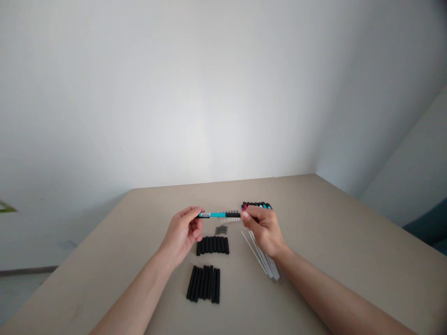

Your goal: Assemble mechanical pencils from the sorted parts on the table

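Observation:
A pen with a teal barrel and black grip is held level above the table, between both hands. My left hand pinches its left end with closed fingertips. My right hand is closed round its black right end. Below the pen lie a small heap of metal springs, a row of short black tubes and a row of longer black tubes. Behind my right hand stands a row of coloured pen parts. Several thin white refills lie under my right wrist.
A beige table fills the lower half of the view, set against a plain white wall. Small white pieces lie just behind the pen. The table's right edge runs down towards a dark teal object.

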A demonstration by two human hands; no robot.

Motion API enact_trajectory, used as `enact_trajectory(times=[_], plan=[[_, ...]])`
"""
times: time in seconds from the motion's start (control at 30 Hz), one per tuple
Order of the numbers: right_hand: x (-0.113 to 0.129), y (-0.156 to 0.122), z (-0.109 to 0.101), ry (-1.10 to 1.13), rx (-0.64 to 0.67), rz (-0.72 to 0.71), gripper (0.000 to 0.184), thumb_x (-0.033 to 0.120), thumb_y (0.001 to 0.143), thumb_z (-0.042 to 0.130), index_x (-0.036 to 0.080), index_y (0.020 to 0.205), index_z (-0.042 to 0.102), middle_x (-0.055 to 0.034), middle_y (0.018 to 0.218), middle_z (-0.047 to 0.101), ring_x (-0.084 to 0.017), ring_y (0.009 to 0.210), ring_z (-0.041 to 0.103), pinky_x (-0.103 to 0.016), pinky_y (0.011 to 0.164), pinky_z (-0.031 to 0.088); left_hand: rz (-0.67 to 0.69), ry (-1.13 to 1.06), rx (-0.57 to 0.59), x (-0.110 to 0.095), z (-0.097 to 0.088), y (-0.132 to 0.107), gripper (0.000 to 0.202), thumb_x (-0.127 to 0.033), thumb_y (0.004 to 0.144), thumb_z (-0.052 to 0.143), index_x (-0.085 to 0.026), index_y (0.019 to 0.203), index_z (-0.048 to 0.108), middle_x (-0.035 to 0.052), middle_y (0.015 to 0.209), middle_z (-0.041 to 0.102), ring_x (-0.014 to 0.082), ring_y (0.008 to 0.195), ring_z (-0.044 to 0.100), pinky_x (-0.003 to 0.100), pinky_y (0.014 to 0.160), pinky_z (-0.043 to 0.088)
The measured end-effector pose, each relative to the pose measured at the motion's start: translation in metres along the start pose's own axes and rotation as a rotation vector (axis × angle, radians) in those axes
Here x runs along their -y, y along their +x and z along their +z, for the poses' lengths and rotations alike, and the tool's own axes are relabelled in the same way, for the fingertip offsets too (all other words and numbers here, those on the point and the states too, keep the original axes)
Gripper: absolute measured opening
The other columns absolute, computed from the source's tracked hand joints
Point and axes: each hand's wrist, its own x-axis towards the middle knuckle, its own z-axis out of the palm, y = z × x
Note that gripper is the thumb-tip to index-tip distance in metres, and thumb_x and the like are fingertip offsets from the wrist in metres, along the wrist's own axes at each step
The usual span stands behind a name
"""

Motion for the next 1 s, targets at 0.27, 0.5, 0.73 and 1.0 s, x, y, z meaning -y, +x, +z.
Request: enact_trajectory(times=[0.27, 0.5, 0.73, 1.0], plan=[[0.0008, 0.0002, -0.0005, -0.006, 0.001, 0.014, 0.040, 0.037, 0.086, 0.045, 0.019, 0.050, 0.039, 0.0029, 0.050, 0.037, -0.011, 0.050, 0.035, -0.025, 0.050, 0.025, 0.014, -0.061, 0.027, 0.0002, -0.0003, 0.0004, 0.019, -0.025, 0.067, 0.073, -0.013, 0.076, 0.061, -0.0036, 0.047, 0.054, 0.0054, 0.037, 0.039, 0.019, 0.038, 0.031], [-0.0012, -0.0003, -0.0001, 0.032, 0.000, 0.054, 0.040, 0.039, 0.084, 0.047, 0.019, 0.050, 0.041, 0.0024, 0.050, 0.037, -0.011, 0.050, 0.035, -0.026, 0.050, 0.025, 0.075, -0.067, 0.070, -0.0004, -0.0002, 0.0001, 0.017, -0.023, 0.068, 0.072, -0.014, 0.077, 0.060, -0.0031, 0.050, 0.054, 0.0060, 0.041, 0.040, 0.020, 0.043, 0.033], [-0.0043, -0.0005, 0.0033, 0.137, 0.008, 0.175, 0.042, 0.044, 0.082, 0.048, 0.019, 0.048, 0.040, 0.0030, 0.048, 0.033, -0.011, 0.050, 0.031, -0.026, 0.049, 0.023, 0.217, -0.042, 0.081, 0.0011, 0.0010, -0.0021, 0.017, -0.024, 0.070, 0.072, -0.014, 0.079, 0.060, -0.0020, 0.052, 0.054, 0.0071, 0.046, 0.043, 0.021, 0.048, 0.034], [-0.0034, -0.0027, 0.0046, 0.015, 0.052, 0.061, 0.042, 0.044, 0.089, 0.043, 0.018, 0.056, 0.044, 0.0029, 0.053, 0.037, -0.011, 0.052, 0.035, -0.025, 0.051, 0.025, 0.128, -0.145, 0.049, -0.0004, -0.0003, 0.0015, 0.022, -0.027, 0.070, 0.075, -0.012, 0.078, 0.061, -0.0004, 0.060, 0.056, 0.0056, 0.047, 0.043, 0.021, 0.049, 0.037]])
